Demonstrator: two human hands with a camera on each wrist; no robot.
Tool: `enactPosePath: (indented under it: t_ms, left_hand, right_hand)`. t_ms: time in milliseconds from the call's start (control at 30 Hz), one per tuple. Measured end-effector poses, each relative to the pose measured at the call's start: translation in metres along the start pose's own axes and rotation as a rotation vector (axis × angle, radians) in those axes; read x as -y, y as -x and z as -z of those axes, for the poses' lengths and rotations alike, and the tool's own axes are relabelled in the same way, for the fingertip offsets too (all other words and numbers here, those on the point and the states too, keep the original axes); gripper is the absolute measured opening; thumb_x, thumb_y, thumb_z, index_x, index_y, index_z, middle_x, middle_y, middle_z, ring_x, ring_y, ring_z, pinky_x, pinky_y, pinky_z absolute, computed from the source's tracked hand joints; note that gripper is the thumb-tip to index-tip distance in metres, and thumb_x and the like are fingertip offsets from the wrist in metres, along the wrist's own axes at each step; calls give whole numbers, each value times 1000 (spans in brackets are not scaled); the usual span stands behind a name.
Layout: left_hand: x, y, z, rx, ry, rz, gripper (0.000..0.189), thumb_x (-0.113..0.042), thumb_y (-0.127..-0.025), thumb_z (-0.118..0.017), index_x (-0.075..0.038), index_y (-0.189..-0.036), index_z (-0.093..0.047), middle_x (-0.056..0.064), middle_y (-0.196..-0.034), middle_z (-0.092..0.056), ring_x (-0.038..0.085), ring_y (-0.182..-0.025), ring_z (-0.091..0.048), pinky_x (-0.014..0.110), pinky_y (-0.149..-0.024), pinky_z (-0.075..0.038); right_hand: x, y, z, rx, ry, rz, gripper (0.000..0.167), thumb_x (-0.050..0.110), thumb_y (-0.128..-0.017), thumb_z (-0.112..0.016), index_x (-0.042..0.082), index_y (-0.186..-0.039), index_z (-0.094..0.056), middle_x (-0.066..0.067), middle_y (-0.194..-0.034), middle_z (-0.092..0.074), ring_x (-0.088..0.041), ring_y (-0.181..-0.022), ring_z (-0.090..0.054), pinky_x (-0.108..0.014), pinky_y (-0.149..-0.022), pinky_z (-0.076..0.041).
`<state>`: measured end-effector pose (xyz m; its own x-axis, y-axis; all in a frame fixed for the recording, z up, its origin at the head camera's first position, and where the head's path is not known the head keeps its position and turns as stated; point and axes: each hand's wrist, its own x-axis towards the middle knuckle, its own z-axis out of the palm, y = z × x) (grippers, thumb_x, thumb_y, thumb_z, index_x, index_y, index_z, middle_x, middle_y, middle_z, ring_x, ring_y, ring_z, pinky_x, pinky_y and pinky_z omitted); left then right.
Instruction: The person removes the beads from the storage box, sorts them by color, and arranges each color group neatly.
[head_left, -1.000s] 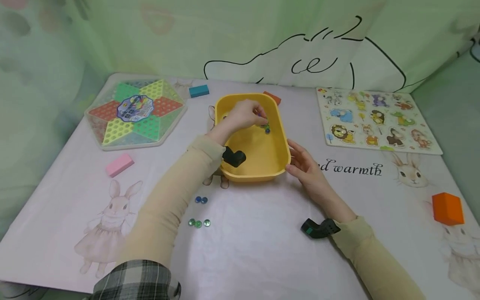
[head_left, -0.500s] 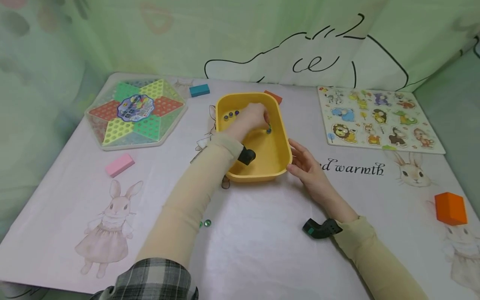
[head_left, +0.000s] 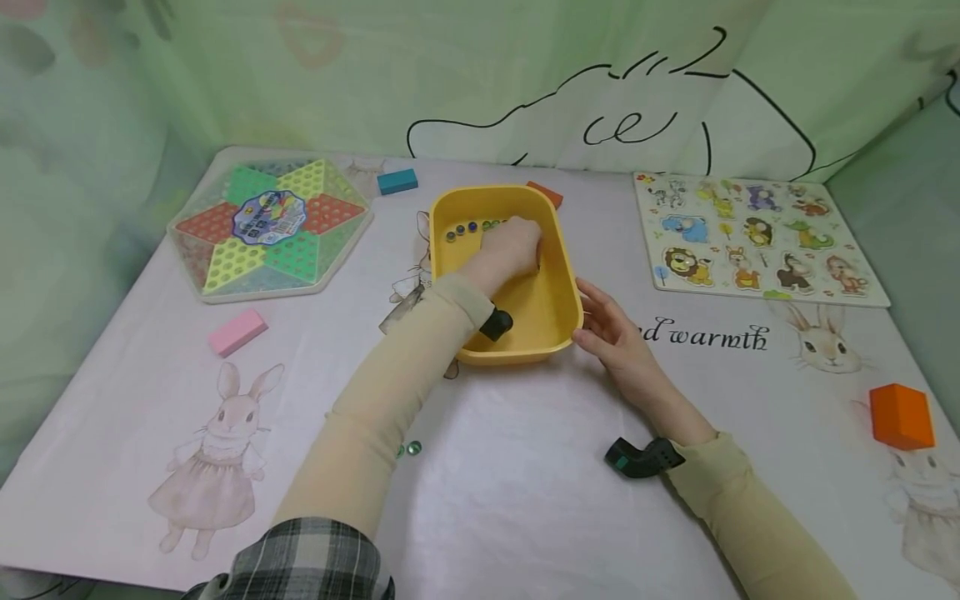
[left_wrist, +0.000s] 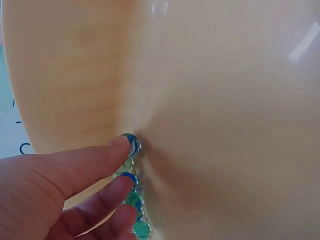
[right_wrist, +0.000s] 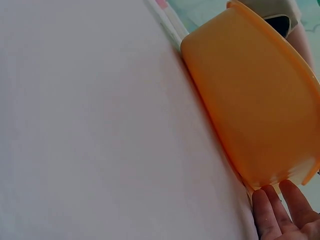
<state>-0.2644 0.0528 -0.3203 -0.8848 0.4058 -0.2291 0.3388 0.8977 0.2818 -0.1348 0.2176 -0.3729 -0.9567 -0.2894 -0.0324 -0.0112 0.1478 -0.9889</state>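
My left hand [head_left: 512, 247] reaches down into a yellow plastic tub [head_left: 517, 357]. In the left wrist view its thumb and forefinger pinch at a blue swirled glass marble [left_wrist: 133, 145], at the end of a row of marbles [left_wrist: 142, 230] along the foot of the wall. The other fingertips lie against that row. More blue and green marbles [head_left: 472, 226] line the tub's far side, partly hidden by the hand. My right hand [head_left: 615, 342] lies outside the tub's right wall, its relaxed fingertips [right_wrist: 265, 195] touching the wall low down and the thumb near the rim.
Green marbles [head_left: 414, 447] lie on the table, partly behind the left sleeve. A star-patterned board [head_left: 300, 250] and pink block [head_left: 237, 332] stand left. Blue [head_left: 397, 182] and orange-red [head_left: 546, 194] blocks lie behind. An animal puzzle [head_left: 750, 242] and orange block [head_left: 900, 417] are right.
My left hand has moved right and lower inside the tub, toward the right wall, uncovering marbles at the far side. The left sleeve now covers the blue marbles on the table. My right hand stays put.
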Motion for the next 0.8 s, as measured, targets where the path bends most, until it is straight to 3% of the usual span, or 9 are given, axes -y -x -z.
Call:
enactPosePath:
  t_ms: [233,400,633,800]
  left_hand:
    - [-1,3,-1,16,-13,15,8,-11,-86,-56,-12,-93,-60,2,-89,-57,15,-77,-50,25,-63,-40]
    - [-2,13,10,11,-2,-26,10,-14,-87,-57,-12,-95,-62,1,-90,-60,13,-76,-52,24,-64,-42]
    - [7,52,41,-15,193,-134,11,-22,-87,-62,-11,-90,-64,0,-89,-61,12,-78,-52,21,-69,-43]
    - [23,87,51,-109,322,-220,14,-23,-87,-64,-10,-93,-64,1,-91,-62,13,-85,-52,21,-74,-44]
  right_hand:
    - [0,0,-1,2,-4,-5,60,8,-94,-50,19,-146,-23,-21,-144,-29,-6,-115,-46,-10,-92,-38]
    - [1,0,-2,2,5,-6,60,9,-94,-50,20,-147,-23,-20,-144,-29,-5,-115,-45,-10,-92,-38]
    - [2,-1,-2,2,21,-2,60,11,-94,-51,21,-146,-23,-19,-145,-29,-7,-119,-43,-10,-92,-37]
    - [2,-1,-1,-6,31,3,60,11,-94,-52,23,-146,-24,-21,-145,-28,-6,-118,-43,-10,-92,-38]
